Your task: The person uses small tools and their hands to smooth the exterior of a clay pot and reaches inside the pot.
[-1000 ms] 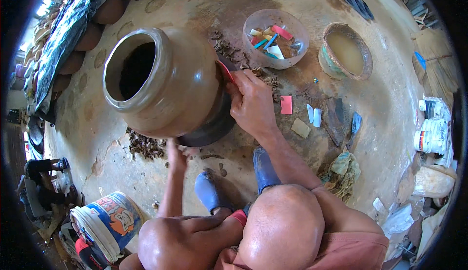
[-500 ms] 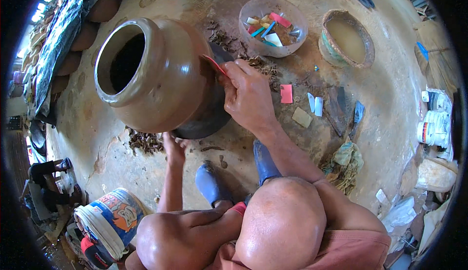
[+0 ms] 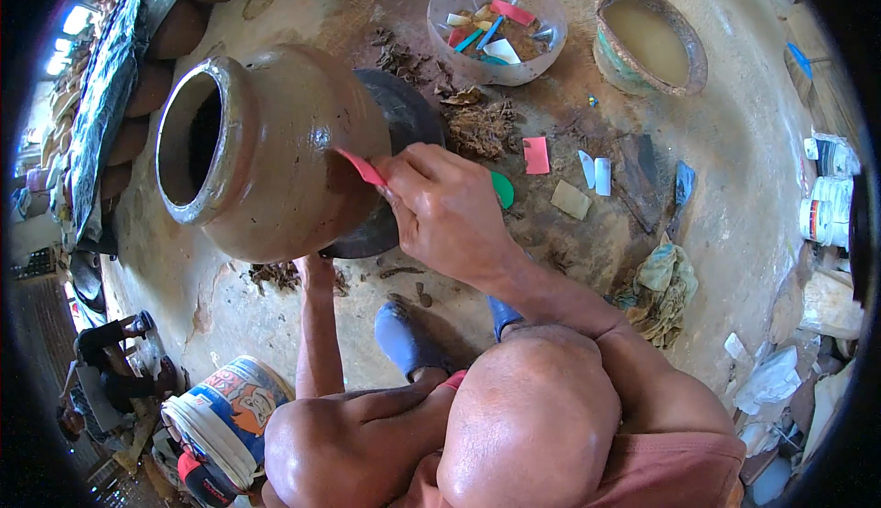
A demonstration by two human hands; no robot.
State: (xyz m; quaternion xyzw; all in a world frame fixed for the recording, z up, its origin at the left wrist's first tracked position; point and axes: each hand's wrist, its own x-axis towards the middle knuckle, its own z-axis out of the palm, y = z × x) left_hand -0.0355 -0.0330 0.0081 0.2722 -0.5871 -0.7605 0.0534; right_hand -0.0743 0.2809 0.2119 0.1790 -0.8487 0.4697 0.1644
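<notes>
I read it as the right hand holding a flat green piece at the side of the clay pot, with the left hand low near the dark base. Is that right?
The colour is wrong: the head view shows the right hand holding a flat red piece at the side of the clay pot. The left hand is low near the dark base, as you say.

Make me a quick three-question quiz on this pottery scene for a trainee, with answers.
1. Which hand holds the red strip?
2. True or false: the clay pot opens toward the picture's left.
3. In the picture, where is the tub of cloudy liquid relative to the plastic bowl? A) left, B) right, C) inside it.

Key: 1. The right hand. 2. True. 3. B.
</notes>
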